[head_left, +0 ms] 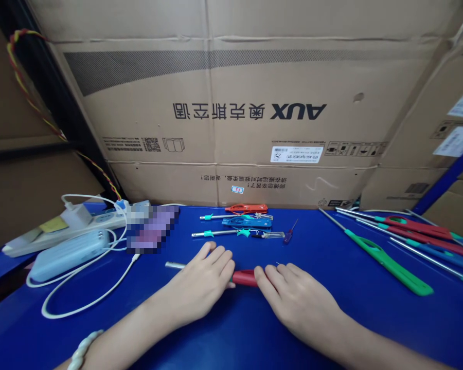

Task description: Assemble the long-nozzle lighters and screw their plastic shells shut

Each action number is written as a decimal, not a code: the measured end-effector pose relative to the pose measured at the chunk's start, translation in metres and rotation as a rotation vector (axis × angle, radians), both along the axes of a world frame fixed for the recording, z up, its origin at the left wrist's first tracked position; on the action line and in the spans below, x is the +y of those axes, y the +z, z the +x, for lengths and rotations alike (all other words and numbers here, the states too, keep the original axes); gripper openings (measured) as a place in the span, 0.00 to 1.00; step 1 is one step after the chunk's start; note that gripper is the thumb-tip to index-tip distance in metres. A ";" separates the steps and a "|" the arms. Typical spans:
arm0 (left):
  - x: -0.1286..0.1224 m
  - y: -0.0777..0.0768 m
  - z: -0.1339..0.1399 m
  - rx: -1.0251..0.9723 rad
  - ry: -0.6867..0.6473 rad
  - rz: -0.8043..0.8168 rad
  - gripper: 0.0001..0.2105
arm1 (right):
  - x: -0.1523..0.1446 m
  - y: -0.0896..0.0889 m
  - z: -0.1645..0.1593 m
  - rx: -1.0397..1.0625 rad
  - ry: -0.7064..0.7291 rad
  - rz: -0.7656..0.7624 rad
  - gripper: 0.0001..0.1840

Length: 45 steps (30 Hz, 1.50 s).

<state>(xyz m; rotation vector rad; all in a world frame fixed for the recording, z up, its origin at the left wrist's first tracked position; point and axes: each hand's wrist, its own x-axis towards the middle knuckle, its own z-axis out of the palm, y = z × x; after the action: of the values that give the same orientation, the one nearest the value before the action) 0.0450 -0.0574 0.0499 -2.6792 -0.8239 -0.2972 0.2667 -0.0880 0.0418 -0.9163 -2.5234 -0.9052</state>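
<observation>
Blue counter (224, 341) spans the foreground. Over it, right hand (299, 295) and left hand (204, 280), fingers of both closed on the red lighter (244, 278), held crosswise, its metal tube (174, 265) projecting beyond the left hand. Farther back: blue casing (250, 224), orange casing (252, 208), and, smallest, a purple piece (288, 236) at right.

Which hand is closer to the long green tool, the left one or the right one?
Right. The right hand is on the red tool, left of the green tool in the picture. The left hand, also on the red tool, is farther left.
</observation>
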 end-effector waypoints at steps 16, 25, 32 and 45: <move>0.001 0.010 -0.002 -0.172 -0.087 -0.161 0.13 | 0.026 0.007 0.026 0.205 0.101 -0.444 0.10; -0.002 0.008 0.002 -0.255 -0.069 -0.343 0.12 | 0.026 0.016 0.029 0.302 0.134 -0.638 0.17; -0.007 -0.003 0.007 -0.390 -0.120 -0.535 0.16 | 0.028 0.011 0.029 0.314 0.268 -0.520 0.20; -0.003 -0.006 0.008 -0.149 -0.090 -0.394 0.19 | 0.059 0.002 0.053 0.159 -0.094 -0.668 0.06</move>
<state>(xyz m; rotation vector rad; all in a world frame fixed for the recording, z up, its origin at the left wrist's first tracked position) 0.0529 -0.0601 0.0435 -3.0985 -0.8843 -0.3963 0.3196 -0.0288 0.0437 -1.2339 -2.6832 0.0272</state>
